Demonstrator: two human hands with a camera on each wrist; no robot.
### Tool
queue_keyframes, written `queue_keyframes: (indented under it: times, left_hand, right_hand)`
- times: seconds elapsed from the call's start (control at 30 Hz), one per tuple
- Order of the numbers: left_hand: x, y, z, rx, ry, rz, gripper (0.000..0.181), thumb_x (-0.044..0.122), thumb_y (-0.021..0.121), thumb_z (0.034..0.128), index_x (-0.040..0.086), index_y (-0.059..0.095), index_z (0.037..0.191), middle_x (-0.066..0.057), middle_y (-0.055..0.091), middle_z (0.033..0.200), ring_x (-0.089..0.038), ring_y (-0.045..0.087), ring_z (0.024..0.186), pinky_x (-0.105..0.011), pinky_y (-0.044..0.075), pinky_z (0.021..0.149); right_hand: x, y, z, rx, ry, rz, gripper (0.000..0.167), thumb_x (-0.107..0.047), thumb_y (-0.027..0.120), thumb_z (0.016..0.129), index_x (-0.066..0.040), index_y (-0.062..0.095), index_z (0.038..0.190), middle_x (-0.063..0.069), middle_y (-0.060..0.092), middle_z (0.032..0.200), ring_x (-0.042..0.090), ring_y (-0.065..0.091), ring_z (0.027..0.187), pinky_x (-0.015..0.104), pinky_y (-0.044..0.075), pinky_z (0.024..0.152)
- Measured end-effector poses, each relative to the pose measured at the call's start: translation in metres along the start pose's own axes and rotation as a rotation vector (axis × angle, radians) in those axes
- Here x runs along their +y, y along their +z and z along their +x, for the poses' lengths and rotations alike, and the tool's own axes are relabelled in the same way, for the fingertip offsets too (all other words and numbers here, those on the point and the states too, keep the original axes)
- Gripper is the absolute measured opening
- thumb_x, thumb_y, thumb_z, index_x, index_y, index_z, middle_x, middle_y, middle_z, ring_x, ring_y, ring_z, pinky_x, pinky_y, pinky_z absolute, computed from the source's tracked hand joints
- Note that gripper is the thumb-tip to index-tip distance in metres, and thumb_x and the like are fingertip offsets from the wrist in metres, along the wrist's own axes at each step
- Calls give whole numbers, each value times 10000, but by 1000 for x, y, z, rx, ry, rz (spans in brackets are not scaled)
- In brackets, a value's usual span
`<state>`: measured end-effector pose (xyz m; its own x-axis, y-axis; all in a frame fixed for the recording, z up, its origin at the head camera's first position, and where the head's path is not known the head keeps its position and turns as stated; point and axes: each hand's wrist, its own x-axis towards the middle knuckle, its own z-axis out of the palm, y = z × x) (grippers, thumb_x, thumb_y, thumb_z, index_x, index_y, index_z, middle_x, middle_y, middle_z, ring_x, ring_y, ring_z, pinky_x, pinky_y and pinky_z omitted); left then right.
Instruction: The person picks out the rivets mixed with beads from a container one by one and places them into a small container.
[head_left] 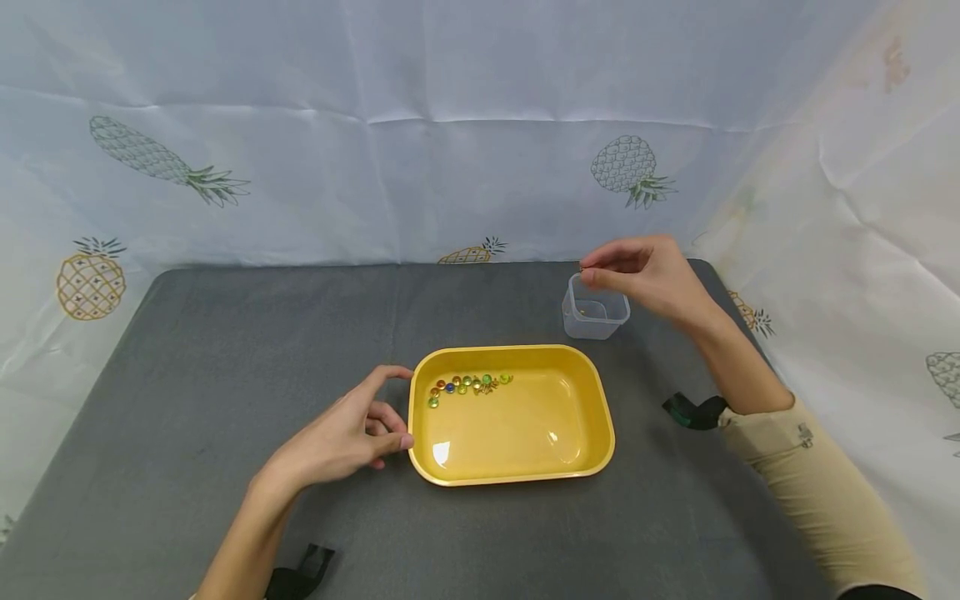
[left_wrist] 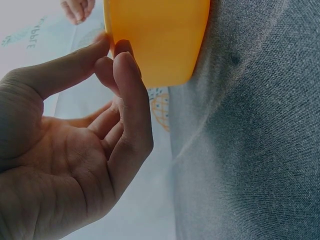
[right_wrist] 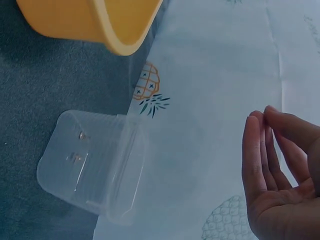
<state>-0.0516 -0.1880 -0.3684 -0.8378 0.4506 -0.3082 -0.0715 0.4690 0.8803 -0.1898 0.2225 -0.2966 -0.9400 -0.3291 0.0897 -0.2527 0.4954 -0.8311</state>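
Observation:
A yellow tray (head_left: 510, 450) holds glass beads (head_left: 450, 387) in several colours and a small cluster of gold-coloured pieces (head_left: 487, 387) along its far left side. My left hand (head_left: 341, 433) holds the tray's left edge, with thumb and forefinger spread along the rim and the other fingers curled. Above a clear plastic container (head_left: 592, 325), my right hand (head_left: 645, 271) pinches a tiny gold-coloured piece (head_left: 582, 268) between thumb and fingertips; its exact kind is too small to tell. A few small pieces (right_wrist: 75, 157) lie at the container's bottom in the right wrist view.
Grey cloth covers the table (head_left: 262, 350). A white sheet with printed pineapples (head_left: 487, 183) hangs behind and at the right side. Dark straps (head_left: 693, 412) hang by both wrists. The container stands just behind the tray's far right corner.

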Motion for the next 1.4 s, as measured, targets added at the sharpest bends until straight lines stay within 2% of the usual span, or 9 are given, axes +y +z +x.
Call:
queue_keyframes:
  times: [0.23,0.6,0.87,0.97,1.17,1.4]
  left_hand:
    - [0,0,0,3,1,-1,777,109,795,995,103,324,1612,-141,771,972,-301,744,802,-342,633,648]
    - [0,1,1,-2,5,-5,782,109,794,996,93,317,1615,-123,775,967,-289,742,797,-345,637,655]
    - [1,1,1,-4,0,-15,796,103,796,994,93,307,1622,-97,771,955,-291,738,803,-341,633,651]
    - [0,0,1,-3,-5,-9,782,102,794,994,96,316,1614,-103,771,953,-301,740,805,-340,634,655]
    - [0,0,0,-7,-3,-6,786,112,796,995,96,314,1616,-124,774,963,-298,738,797,-337,632,655]
    - [0,0,0,-3,-5,-2,788,120,802,992,104,320,1615,-86,770,950,-294,737,798,-341,633,651]
  right_hand:
    - [11,-6,2,17,41,5,249,-132,792,1003,9,788,1209,-124,814,936,81,784,881,214,631,814]
    - [31,-12,4,-2,-10,-19,253,-68,780,995,55,775,1215,-157,806,966,14,776,867,160,618,813]
    - [46,-13,6,-11,6,-37,252,-71,766,1005,50,773,1227,-187,792,973,-6,767,868,152,613,805]
    - [51,-12,8,-8,17,-49,255,-73,769,1002,51,772,1226,-104,819,1003,-3,767,863,157,614,801]
    - [57,-8,9,16,38,-112,225,-79,783,996,34,792,1191,167,821,1095,-25,747,826,158,608,783]
    - [62,-5,9,12,43,-126,203,-75,779,998,18,801,1177,223,809,1112,-31,740,812,149,603,773]
